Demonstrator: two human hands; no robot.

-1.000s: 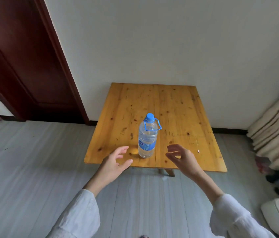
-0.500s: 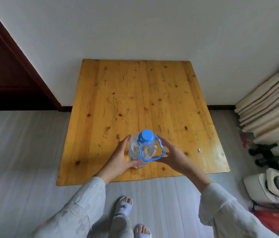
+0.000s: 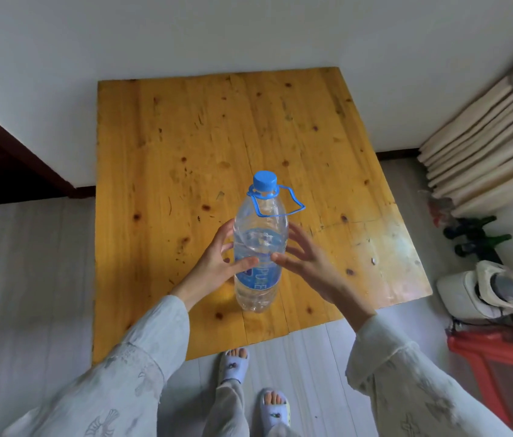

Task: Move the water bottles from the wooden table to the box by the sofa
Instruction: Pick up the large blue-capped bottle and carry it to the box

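Both hands — the left hand [image 3: 214, 266] at 9 o'clock and the right hand [image 3: 307, 263] at 3 — curl their fingers around the big water bottle [image 3: 259, 247], probably because it is heavy, near the desk [image 3: 185, 137] front edge.

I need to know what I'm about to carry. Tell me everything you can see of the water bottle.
The water bottle is clear plastic with a blue screw cap, a thin blue carry loop hanging from its neck and a blue label. It stands upright, partly filled, near the front of the wooden table. The left hand and right hand grip its sides.
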